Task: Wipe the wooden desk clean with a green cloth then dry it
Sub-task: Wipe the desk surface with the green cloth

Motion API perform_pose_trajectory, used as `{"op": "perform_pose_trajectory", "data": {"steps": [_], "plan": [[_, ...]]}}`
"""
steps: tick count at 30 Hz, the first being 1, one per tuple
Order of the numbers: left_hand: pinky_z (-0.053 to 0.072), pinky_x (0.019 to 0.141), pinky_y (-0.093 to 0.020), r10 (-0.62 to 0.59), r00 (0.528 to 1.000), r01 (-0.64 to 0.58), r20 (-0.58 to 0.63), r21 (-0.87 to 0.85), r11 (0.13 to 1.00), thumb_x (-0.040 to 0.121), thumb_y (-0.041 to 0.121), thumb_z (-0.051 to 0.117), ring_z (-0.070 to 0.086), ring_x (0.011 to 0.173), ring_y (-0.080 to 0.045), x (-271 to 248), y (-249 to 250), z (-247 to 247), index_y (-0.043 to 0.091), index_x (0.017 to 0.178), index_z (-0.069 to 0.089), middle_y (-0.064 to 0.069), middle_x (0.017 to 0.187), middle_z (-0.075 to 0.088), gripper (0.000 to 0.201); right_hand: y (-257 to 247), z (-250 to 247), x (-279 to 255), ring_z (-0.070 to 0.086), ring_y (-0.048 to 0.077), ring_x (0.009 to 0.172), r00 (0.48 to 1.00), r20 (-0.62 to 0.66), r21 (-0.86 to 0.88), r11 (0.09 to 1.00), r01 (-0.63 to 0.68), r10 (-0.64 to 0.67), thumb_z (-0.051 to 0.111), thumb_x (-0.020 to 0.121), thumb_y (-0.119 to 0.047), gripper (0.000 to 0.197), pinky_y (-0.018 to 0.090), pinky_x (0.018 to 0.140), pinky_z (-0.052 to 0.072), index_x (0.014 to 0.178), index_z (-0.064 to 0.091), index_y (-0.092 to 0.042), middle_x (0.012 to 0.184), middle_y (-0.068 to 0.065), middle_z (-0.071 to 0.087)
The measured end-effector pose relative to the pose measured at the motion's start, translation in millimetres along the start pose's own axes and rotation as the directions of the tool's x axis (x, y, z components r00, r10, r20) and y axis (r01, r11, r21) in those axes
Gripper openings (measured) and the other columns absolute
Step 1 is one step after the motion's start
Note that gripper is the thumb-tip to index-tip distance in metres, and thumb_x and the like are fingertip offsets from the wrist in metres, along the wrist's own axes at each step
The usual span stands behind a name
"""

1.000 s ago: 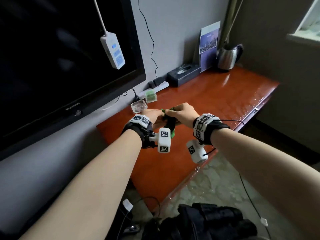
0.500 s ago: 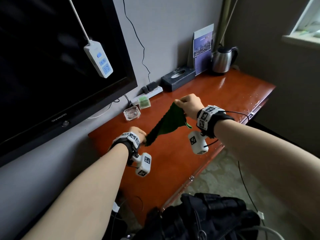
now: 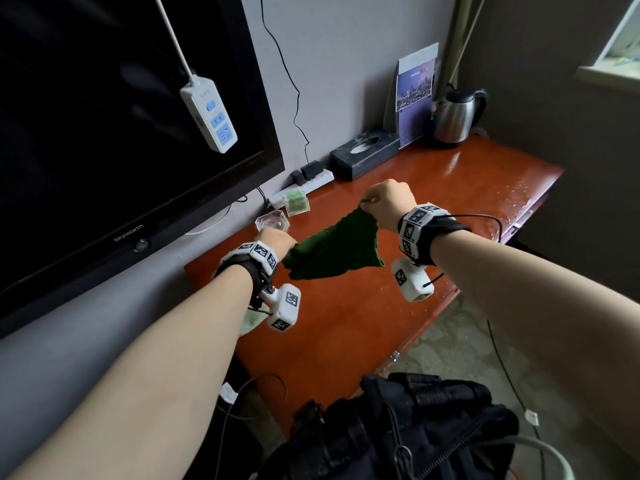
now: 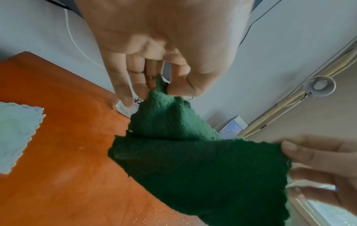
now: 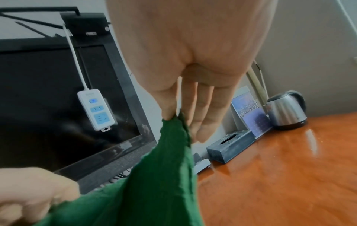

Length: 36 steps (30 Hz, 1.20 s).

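A dark green cloth (image 3: 332, 251) hangs stretched in the air above the glossy red-brown wooden desk (image 3: 346, 334). My left hand (image 3: 278, 240) pinches its lower left corner between thumb and fingers, as the left wrist view (image 4: 162, 87) shows close up. My right hand (image 3: 382, 202) is higher and to the right, and pinches the opposite corner between thumb and forefinger (image 5: 172, 116). The cloth (image 5: 154, 183) sags between the two hands and does not touch the desk. Water drops glisten on the desk near its far right edge (image 3: 512, 202).
A pale cloth (image 4: 15, 137) lies on the desk's near left end. Along the wall stand a glass ashtray (image 3: 272, 221), a small green box (image 3: 295, 202), a power strip (image 3: 304, 185), a tissue box (image 3: 363, 154), a brochure (image 3: 414, 95) and a kettle (image 3: 453, 116). A TV (image 3: 121, 133) hangs at left. A black bag (image 3: 398, 427) lies below.
My hands were together with the cloth bunched between them. They have pulled apart, the right one up and right, the left one down and left, and the cloth is spread open.
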State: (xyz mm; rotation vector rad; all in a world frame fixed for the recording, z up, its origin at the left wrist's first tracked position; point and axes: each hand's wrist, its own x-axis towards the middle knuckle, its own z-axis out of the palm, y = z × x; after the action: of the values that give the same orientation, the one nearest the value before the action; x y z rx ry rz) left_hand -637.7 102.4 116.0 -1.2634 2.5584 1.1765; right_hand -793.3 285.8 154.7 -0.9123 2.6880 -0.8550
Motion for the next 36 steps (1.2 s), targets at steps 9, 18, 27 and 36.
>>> {"op": "perform_pose_trajectory", "data": {"steps": [9, 18, 27, 36], "plan": [[0.043, 0.077, -0.025, 0.028, 0.989, -0.014, -0.143, 0.095, 0.995, 0.089, 0.01, 0.06, 0.061, 0.095, -0.028, 10.3, -3.9, -19.4, 0.004, 0.107, 0.071, -0.017, 0.112, 0.07, 0.022, 18.0, -7.1, 4.0, 0.057, 0.026, 0.081, 0.988, -0.106, 0.009, 0.993, -0.116, 0.116, 0.056, 0.09, -0.015, 0.019, 0.024, 0.068, 0.039, 0.098, 0.072, -0.01, 0.094, 0.013, 0.07], [0.059, 0.083, -0.043, -0.041, 0.992, 0.041, -0.116, -0.001, 0.999, 0.079, 0.007, 0.068, 0.069, 0.095, -0.035, 19.1, -26.6, -24.7, 0.013, 0.105, 0.067, -0.019, 0.111, 0.069, 0.027, 10.1, -17.2, 2.4, 0.056, 0.016, 0.076, 0.988, -0.139, 0.119, 0.992, -0.045, 0.061, 0.06, 0.088, -0.02, 0.015, 0.019, 0.062, 0.037, 0.095, 0.073, -0.015, 0.084, 0.003, 0.066], [0.056, 0.084, -0.044, 0.261, 0.947, -0.223, 0.19, -0.198, 0.954, 0.081, 0.052, 0.072, 0.069, 0.095, -0.018, -16.7, 42.8, 3.9, 0.022, 0.113, 0.065, 0.007, 0.11, 0.063, 0.044, -32.1, -4.3, 2.1, 0.063, 0.025, 0.091, 0.983, -0.029, -0.044, 0.983, 0.178, -0.18, 0.06, 0.088, -0.022, 0.019, 0.024, 0.074, 0.042, 0.098, 0.074, -0.014, 0.098, 0.007, 0.072], [0.049, 0.069, -0.033, 0.286, 0.941, -0.238, 0.182, -0.248, 0.939, 0.084, 0.042, 0.073, 0.072, 0.09, -0.027, -16.2, 73.8, 38.6, 0.004, 0.107, 0.063, -0.011, 0.101, 0.072, 0.046, -28.5, -14.4, -3.4, 0.06, 0.015, 0.07, 0.989, -0.027, 0.086, 0.985, 0.147, -0.145, 0.064, 0.087, -0.018, 0.011, 0.013, 0.059, 0.041, 0.092, 0.073, -0.014, 0.083, 0.0, 0.066]]}}
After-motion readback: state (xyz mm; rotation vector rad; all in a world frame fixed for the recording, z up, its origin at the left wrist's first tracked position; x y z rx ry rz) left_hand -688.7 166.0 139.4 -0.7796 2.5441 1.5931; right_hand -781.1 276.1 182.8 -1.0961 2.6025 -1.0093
